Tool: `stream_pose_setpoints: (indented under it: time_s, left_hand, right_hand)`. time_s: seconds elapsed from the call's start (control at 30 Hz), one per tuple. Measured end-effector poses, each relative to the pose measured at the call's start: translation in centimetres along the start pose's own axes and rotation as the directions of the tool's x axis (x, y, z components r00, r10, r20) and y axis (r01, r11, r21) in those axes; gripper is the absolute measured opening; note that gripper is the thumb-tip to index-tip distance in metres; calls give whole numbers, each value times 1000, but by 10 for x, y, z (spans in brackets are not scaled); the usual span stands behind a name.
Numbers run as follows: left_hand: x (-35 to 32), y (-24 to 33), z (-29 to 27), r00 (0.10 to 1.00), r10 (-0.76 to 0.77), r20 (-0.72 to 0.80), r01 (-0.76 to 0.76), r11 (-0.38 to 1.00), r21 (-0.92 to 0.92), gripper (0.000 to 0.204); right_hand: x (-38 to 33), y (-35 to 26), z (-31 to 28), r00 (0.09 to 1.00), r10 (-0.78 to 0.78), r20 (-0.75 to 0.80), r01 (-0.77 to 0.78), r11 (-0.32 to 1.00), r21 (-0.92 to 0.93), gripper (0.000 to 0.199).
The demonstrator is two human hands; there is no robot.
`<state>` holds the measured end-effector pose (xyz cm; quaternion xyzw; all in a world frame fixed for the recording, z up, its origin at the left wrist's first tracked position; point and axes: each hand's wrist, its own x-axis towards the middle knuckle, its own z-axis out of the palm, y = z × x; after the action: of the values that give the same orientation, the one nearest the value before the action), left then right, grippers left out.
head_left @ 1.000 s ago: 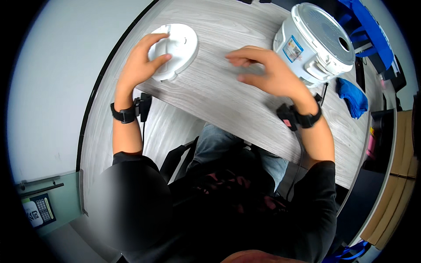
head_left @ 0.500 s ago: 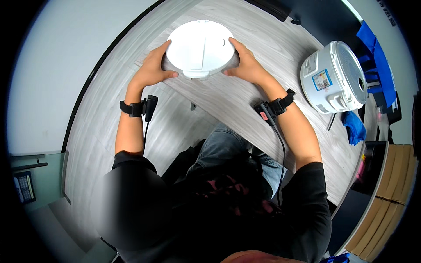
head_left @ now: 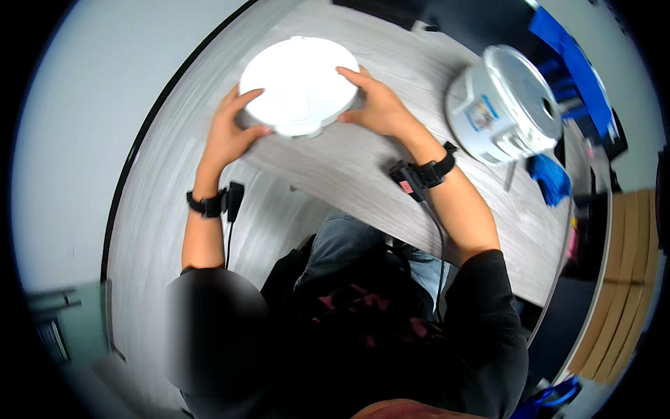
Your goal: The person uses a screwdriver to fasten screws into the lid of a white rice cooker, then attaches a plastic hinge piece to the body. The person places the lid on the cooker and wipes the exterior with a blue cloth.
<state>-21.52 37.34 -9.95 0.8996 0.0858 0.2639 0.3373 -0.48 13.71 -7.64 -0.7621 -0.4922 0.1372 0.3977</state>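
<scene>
A white round lid-like object point(head_left: 299, 87), with a small tab on its near edge, is between my two hands over the tabletop. Its upper face is washed out by glare, so its details are hidden. My left hand point(head_left: 232, 129) grips its left side, fingertips over the rim and thumb near the front edge. On the opposite side my right hand point(head_left: 377, 106) holds the rim the same way, with its fingers on the top and its thumb lower down. Whether the object touches the table, I cannot tell.
A white rice cooker point(head_left: 499, 105) with a grey-topped lid stands on the wood-grain table point(head_left: 349, 178) to the right. A blue cloth point(head_left: 548, 179) lies beside it. Brown cardboard boxes point(head_left: 618, 279) are stacked at the far right. Black cables hang from both wrist straps.
My fingers have come further in over the object's rim on both sides. The whole view has swung slightly, shifting the object and the cooker left in the picture.
</scene>
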Motion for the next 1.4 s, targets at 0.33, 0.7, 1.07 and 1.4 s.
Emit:
stream_pose_setpoints:
  time_s: [0.33,0.7,1.07,1.4]
  left_hand:
    - [48,170,4,936,334,-111,-344,935,-87,72]
    - [142,347,95,826,559,-76,-563,808,-173,72]
    - [150,336,146,851,521,-70,-522,822,-228,70]
    - [142,326,141,892,450,32,-434,876,-208,68]
  right_hand:
    - [-120,-81,-137,816,-294,-497,235,955,-180,76]
    - [-234,-47,-288,636,-141,-759,189,982,-24,71]
    - [-240,10,-284,664,21,-748,106,987,122,70]
    - [-234,14,-278,686,19,-728,70,993,92,73]
